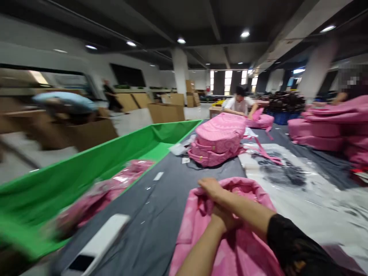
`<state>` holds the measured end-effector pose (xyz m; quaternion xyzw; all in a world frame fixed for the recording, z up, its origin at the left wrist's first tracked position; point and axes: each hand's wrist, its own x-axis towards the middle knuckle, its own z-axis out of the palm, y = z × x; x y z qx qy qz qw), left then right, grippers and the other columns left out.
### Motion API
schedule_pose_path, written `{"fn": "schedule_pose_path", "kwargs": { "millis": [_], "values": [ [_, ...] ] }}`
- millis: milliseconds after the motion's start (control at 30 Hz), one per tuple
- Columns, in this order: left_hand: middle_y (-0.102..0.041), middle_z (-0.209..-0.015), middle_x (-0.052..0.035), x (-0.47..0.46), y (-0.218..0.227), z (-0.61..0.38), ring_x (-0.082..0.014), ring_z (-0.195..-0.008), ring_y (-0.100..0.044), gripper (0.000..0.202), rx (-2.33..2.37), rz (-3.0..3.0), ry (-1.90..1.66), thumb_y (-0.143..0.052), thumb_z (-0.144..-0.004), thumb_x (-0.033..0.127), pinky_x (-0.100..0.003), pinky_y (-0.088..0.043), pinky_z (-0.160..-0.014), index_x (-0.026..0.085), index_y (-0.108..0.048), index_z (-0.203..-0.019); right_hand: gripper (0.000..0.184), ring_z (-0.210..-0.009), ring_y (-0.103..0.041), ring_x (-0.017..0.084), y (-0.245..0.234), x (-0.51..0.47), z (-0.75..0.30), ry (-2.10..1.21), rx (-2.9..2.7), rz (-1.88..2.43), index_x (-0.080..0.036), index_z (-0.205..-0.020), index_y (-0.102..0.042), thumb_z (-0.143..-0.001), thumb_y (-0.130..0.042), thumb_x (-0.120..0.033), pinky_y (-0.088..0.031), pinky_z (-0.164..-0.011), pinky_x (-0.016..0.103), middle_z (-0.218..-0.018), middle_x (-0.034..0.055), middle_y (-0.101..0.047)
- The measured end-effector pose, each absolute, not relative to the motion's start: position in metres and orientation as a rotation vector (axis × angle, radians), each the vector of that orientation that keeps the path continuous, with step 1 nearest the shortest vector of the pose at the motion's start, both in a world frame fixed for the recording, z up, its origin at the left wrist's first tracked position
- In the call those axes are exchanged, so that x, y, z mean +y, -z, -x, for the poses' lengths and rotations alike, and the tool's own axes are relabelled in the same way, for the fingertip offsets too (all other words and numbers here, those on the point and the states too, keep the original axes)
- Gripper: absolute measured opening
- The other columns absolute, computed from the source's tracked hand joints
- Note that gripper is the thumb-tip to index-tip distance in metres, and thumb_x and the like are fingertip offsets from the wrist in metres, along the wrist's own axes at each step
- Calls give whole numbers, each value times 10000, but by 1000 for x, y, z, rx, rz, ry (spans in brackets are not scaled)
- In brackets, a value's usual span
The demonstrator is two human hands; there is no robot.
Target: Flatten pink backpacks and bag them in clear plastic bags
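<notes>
A pink backpack [195,222] lies in front of me on the dark grey table cover, its top opening facing up. My right hand [212,188] reaches across from the black sleeve, over my left wrist, and its fingers curl round the rim at the opening's left. Below it, my left hand [225,217] is at the bag's opening; its fingers are mostly hidden by the right forearm and the fabric. Just beyond lies another pink backpack [220,138], with straps trailing to the right and a small white tag by it.
Left of the table hangs a green cloth trough [149,132] holding plastic-wrapped pink bags [106,191]. A white device with a dark screen [106,237] lies near left. Clear plastic sheets [264,195] and stacked pink backpacks [316,132] are right. A co-worker [237,103] handles a pink bag opposite.
</notes>
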<state>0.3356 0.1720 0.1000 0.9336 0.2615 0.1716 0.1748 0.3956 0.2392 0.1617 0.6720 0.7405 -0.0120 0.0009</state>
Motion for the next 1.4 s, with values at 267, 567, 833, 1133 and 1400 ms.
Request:
{"fn": "schedule_pose_path", "kwargs": {
  "millis": [267, 567, 833, 1133, 1400],
  "values": [
    [-97, -1719, -123, 182, -122, -327, -342, -1576, -123, 1032, 539, -2607, -291, -426, -865, 793, -518, -99, -1286, 176, -122, -1634, 234, -1058, -625, 273, -199, 242, -453, -277, 2583, -2090, -178, -1139, -656, -919, -625, -249, -480, -869, 404, -1155, 143, -660],
    [-266, -1679, -138, 182, -110, -335, -369, -1512, -288, 1035, 512, -2577, -407, -530, -879, 715, -512, -242, -1250, 121, -137, -1630, 546, -1179, -623, 247, -130, 204, -489, -590, 2807, -1541, -291, -1423, -565, -913, -447, -132, -539, -946, 411, -1342, 95, -661],
    [-178, -1704, -114, 183, -107, -336, -384, -1532, -230, 1119, 543, -2743, -434, -680, -827, 649, -534, -210, -1267, 149, -89, -1635, 460, -1017, -700, 267, -114, 201, -473, -591, 2464, -1906, -171, -1308, -616, -901, -418, -92, -567, -854, 392, -1156, 160, -726],
    [-267, -1678, -129, 183, -110, -333, -360, -1511, -287, 1154, 539, -2687, -546, -679, -821, 697, -515, -260, -1255, 171, -53, -1635, 285, -874, -721, 266, -139, 205, -466, -206, 2081, -2320, -209, -1097, -652, -978, -423, -330, -448, -603, 310, -1021, 110, -737],
    [-345, -1640, -159, 184, -108, -341, -348, -1471, -351, 872, 507, -2849, -444, -606, -902, 561, -469, -292, -1227, 112, -291, -1580, 309, -844, -666, 232, -124, 167, -458, -158, 2141, -2412, -264, -1177, -646, -963, -459, -384, -516, -649, 335, -1100, 117, -685]
  ]
}}
